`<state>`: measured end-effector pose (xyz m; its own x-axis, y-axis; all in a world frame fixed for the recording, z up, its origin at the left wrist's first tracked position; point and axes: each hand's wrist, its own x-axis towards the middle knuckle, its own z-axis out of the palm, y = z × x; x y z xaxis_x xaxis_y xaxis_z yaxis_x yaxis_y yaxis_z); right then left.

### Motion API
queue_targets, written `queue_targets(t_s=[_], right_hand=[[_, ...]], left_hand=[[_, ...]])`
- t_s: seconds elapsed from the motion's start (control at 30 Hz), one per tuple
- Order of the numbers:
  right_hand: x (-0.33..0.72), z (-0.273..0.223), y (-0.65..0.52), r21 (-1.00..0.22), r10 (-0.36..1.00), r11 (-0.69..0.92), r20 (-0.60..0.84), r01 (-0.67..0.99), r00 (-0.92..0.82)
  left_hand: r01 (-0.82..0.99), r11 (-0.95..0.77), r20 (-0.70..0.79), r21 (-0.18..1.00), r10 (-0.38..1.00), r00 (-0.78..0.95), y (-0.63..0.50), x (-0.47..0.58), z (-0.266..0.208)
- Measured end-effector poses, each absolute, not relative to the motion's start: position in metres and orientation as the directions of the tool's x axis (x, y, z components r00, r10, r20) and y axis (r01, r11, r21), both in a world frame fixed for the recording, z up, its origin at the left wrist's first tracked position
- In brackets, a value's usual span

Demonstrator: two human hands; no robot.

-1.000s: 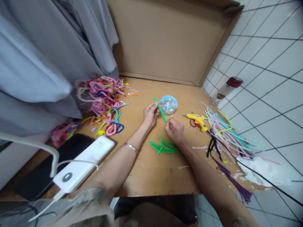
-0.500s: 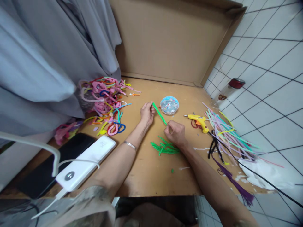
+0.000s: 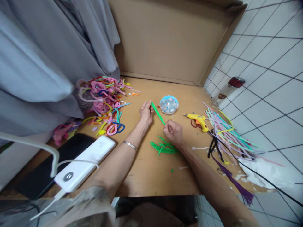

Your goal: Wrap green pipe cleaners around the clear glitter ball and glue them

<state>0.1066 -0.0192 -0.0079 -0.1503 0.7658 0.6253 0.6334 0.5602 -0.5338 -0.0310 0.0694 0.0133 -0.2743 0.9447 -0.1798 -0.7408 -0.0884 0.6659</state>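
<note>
A bright green pipe cleaner (image 3: 158, 113) is stretched straight between my two hands, above the middle of the table. My left hand (image 3: 146, 113) pinches its far upper end. The near end is gripped by my right hand (image 3: 173, 132), its fingers curled into a fist. Just below the right hand lies a small pile of green pipe cleaner pieces (image 3: 163, 148), partly covered by that hand. Beyond the hands sits a round bowl (image 3: 169, 105) with a blue rim and small bits in it.
Tangled coloured pipe cleaners (image 3: 101, 101) are heaped at the left, behind a white power bank (image 3: 85, 164) and a black phone (image 3: 71, 148). On the right lie a yellow glue gun (image 3: 200, 121), loose pipe cleaners (image 3: 227, 135) and a purple tassel (image 3: 234, 181). Cardboard (image 3: 165, 41) stands at the back.
Both hands still hold the green pipe cleaner taut and have barely moved. The whole view has shifted very slightly.
</note>
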Motion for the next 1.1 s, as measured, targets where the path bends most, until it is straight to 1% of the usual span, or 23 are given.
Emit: queue_targets(t_s=[0.2,0.33,0.4,0.5,0.6,0.67,0.73,0.8,0.83,0.9,0.97,1.1], right_hand=[[0.105,-0.005,-0.020,-0.619,0.821,0.510,0.557,0.597,-0.124],[0.104,-0.005,-0.020,-0.666,0.844,0.487,0.525,0.564,-0.109],[0.104,-0.006,-0.019,-0.701,0.858,0.475,0.502,0.532,-0.106],[0.103,-0.009,-0.018,-0.770,0.887,0.437,0.456,0.465,-0.077],[0.103,-0.011,-0.017,-0.836,0.913,0.372,0.408,0.404,0.005],[0.105,-0.010,-0.015,-0.866,0.917,0.342,0.392,0.366,0.072],[0.107,-0.008,-0.013,-0.882,0.910,0.330,0.392,0.336,0.136],[0.109,-0.005,-0.011,-0.887,0.897,0.331,0.402,0.323,0.185],[0.110,-0.004,-0.010,-0.886,0.891,0.334,0.408,0.322,0.199],[0.111,-0.001,-0.009,-0.885,0.886,0.341,0.415,0.319,0.206],[0.112,0.000,-0.009,-0.890,0.892,0.345,0.410,0.298,0.191],[0.112,0.001,-0.010,-0.925,0.931,0.324,0.349,0.196,0.108]], left_hand=[[-0.756,-0.013,-0.200,0.654,0.962,-0.189,0.065,-0.031,0.020],[-0.755,0.027,-0.268,0.655,0.943,-0.199,0.066,-0.032,0.024],[-0.753,0.016,-0.272,0.658,0.938,-0.217,0.066,-0.033,0.024],[-0.740,-0.022,-0.198,0.672,0.958,-0.208,0.064,-0.032,0.023],[-0.692,-0.018,-0.082,0.722,0.990,-0.111,0.058,-0.026,0.018],[-0.631,-0.012,0.016,0.775,1.000,0.001,0.053,-0.021,0.014],[-0.561,-0.002,0.107,0.828,0.982,0.154,0.047,-0.016,0.011],[-0.489,0.014,0.149,0.872,0.945,0.293,0.043,-0.013,0.008],[-0.460,0.018,0.154,0.888,0.930,0.334,0.041,-0.011,0.008],[-0.425,0.009,0.158,0.905,0.921,0.356,0.039,-0.010,0.007],[-0.418,-0.009,0.164,0.908,0.928,0.335,0.038,-0.009,0.007],[-0.447,-0.010,0.170,0.895,0.932,0.320,0.038,-0.010,0.008]])
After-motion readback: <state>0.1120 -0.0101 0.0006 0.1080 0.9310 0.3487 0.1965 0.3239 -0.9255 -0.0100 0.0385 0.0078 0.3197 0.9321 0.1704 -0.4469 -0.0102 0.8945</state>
